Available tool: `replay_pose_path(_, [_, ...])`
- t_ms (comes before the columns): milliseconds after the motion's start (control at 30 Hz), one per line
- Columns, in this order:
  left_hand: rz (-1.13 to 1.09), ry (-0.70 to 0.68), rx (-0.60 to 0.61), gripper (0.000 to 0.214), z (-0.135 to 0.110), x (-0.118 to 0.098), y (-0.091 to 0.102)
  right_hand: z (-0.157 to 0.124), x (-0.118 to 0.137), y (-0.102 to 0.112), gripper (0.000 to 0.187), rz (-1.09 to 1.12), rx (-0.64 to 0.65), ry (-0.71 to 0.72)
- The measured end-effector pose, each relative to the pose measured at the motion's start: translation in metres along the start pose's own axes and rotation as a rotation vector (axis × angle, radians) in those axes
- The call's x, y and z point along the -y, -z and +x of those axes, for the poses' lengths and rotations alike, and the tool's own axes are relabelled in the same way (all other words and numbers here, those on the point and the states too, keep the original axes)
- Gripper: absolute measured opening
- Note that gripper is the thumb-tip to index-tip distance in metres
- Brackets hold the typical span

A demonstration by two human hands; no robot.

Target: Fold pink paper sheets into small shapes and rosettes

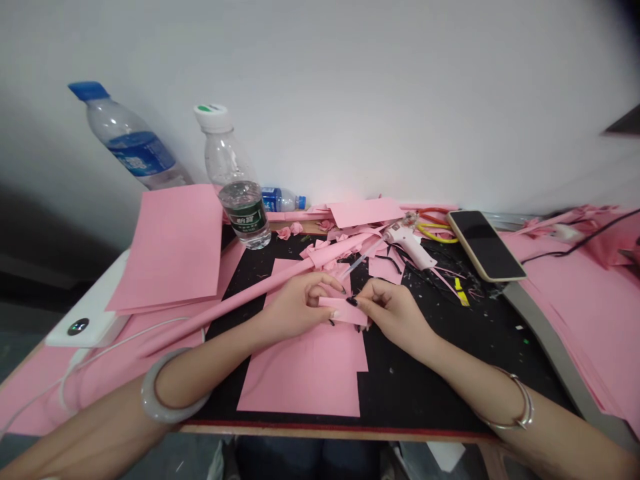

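Note:
A small pink paper strip [345, 312] is held between my two hands over the middle of the black work surface. My left hand [303, 303] pinches its left end between thumb and fingers. At the other end, my right hand [390, 310] grips its upper right edge with thumb and forefinger. Larger pink paper sheets [305, 380] lie flat beneath the hands. A long rolled pink paper tube [240, 297] slants across to the left, passing just behind my left hand. Behind the right hand rests a white glue gun [410, 245].
A phone [486, 245] lies at the right, near yellow scissors handles [437, 233]. Two bottles stand at the left, one a half-full water bottle [243, 200]. A white power bank [90, 327] with a cable lies under pink sheets. More pink paper [590, 313] covers the right side.

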State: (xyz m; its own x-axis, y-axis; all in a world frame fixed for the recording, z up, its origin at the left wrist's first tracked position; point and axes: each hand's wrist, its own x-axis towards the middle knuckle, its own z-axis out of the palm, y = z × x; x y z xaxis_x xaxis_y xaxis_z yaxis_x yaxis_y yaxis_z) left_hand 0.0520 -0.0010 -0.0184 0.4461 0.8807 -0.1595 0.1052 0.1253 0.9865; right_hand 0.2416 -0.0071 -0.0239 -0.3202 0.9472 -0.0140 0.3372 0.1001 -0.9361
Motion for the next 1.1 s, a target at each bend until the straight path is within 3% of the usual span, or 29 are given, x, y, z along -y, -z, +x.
replay_pose_path(200, [-0.083, 0.038, -0.041, 0.018, 0.001, -0.004, 0.000, 0.000, 0.000, 0.004, 0.032, -0.070, -0.107, 0.055])
replay_pose_path(400, [0.003, 0.007, -0.082, 0.015, -0.001, -0.005, 0.000, 0.002, -0.005, 0.002, 0.018, 0.054, 0.064, 0.053])
replay_pose_path(567, [0.218, -0.137, -0.106, 0.013, -0.002, 0.002, 0.003, -0.003, -0.004, 0.001, 0.020, -0.052, 0.068, 0.127])
replay_pose_path(733, [0.320, -0.137, -0.145, 0.013, -0.004, -0.001, 0.003, -0.005, -0.001, 0.000, 0.020, -0.130, 0.082, 0.159])
replay_pose_path(900, [0.373, -0.137, -0.260, 0.033, -0.004, -0.006, 0.005, -0.004, -0.001, 0.001, 0.019, -0.052, 0.059, 0.100])
replay_pose_path(1100, [0.329, -0.153, -0.214, 0.018, -0.004, -0.001, 0.009, 0.001, -0.001, 0.005, 0.022, 0.050, 0.023, 0.103])
